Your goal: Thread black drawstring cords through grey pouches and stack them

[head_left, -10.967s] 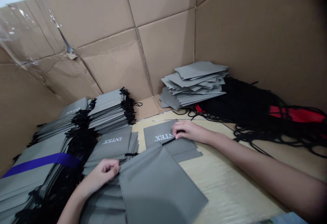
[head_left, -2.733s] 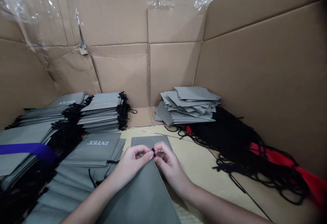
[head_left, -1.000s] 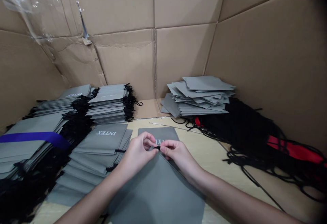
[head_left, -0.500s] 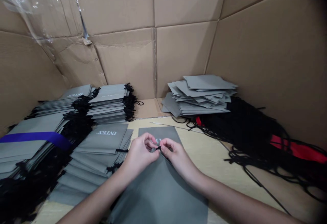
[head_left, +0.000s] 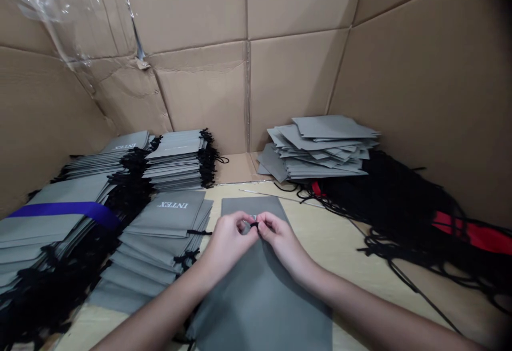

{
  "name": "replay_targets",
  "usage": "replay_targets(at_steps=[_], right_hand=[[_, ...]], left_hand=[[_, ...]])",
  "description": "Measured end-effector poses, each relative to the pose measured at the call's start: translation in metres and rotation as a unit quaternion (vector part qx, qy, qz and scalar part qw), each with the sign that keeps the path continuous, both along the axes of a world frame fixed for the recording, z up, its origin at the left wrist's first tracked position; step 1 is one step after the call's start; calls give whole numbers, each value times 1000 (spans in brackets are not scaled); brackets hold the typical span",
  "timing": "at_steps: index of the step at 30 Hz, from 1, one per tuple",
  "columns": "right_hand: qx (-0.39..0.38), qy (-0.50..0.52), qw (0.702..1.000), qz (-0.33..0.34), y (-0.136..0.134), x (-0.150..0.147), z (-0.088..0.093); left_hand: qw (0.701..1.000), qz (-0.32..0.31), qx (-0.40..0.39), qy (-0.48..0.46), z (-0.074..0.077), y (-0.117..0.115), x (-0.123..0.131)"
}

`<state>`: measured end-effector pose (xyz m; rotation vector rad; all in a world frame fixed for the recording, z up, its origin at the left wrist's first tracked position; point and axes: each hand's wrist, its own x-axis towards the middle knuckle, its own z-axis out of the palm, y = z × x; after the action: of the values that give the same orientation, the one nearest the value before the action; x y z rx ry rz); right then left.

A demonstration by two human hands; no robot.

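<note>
- Grey fabric bag (head_left: 260,300): lies flat on the pale wood table (head_left: 348,271), lower centre of the frame, and runs up beneath both hands. Whether one bag or two overlapping bags show here cannot be determined.
- Left hand (head_left: 229,245): at centre of the frame, over the bag, fingers curled inward. It is together with the right hand and pinches the cord.
- Right hand (head_left: 283,243): just right of the left hand, fingertips meeting those of the left hand at the cord. It is clamped on the same cord.
- Black drawstring cord (head_left: 255,225): short end held between both hands. A small pale part beside it is too small to identify.
- Stacked grey bags (head_left: 162,252): directly left of the left hand, with white "INTEX" print facing the top of the frame and black cords along their edge.
- Further stacks (head_left: 176,160): upper left of the table, against the carton wall.
- Strapped stack (head_left: 52,228): far left, bound by a purple band (head_left: 64,208).
- Loose grey panels (head_left: 324,148): piled untidily at centre right.
- Black cord mass (head_left: 396,196): right of the panels, tangled, with red fabric (head_left: 468,233) at far right.
- Cardboard carton walls (head_left: 288,84): surround the work area; clear plastic film (head_left: 60,4) hangs at upper left.
</note>
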<state>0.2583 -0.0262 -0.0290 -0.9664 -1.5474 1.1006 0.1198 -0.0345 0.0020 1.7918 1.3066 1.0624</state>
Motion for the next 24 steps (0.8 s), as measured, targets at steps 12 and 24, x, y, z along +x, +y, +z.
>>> replay_targets(at_steps=[12,24], right_hand=[[-203,115,971,46,-10,5,12],[-165,125,977,60,-11,0,6]], left_hand=[[989,-69,-78,-102,2,4,-3],[985,-17,100,143,2,-1,-3]])
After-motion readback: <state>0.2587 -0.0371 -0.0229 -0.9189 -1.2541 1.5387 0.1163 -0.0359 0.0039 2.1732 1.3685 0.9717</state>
